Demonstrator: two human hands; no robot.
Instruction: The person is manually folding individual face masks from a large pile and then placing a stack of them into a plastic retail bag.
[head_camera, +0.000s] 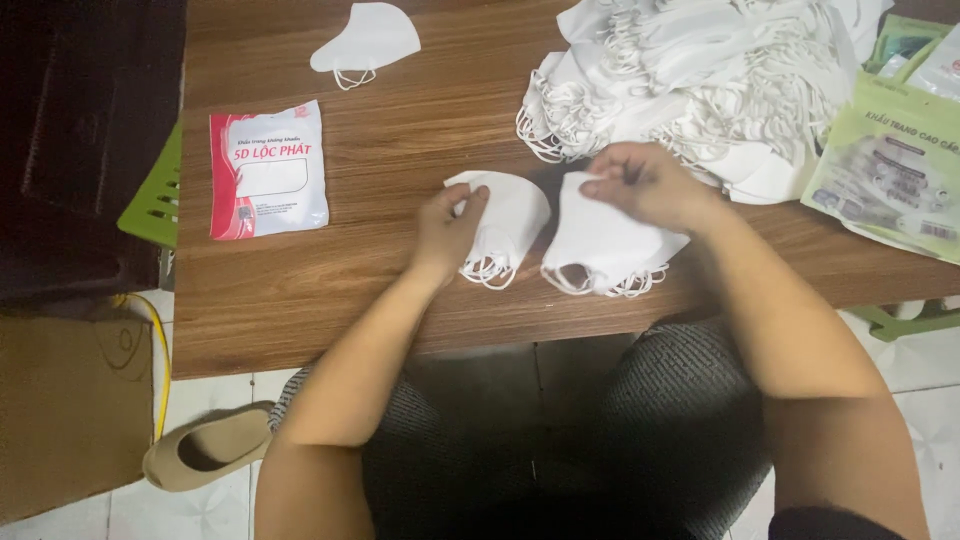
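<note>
My left hand (447, 227) pinches the top edge of a small stack of white folded face masks (510, 220) lying on the wooden table (400, 130). My right hand (645, 183) grips the upper corner of a second stack of white masks (600, 245) just to the right. The two stacks lie side by side, their ear loops hanging toward the table's front edge.
A big heap of loose white masks (700, 70) fills the back right. Green printed packets (890, 170) lie at the right edge. A red and white packet (268, 170) lies on the left, a single mask (365, 42) at the back. A beige shoe (205, 447) rests on the floor.
</note>
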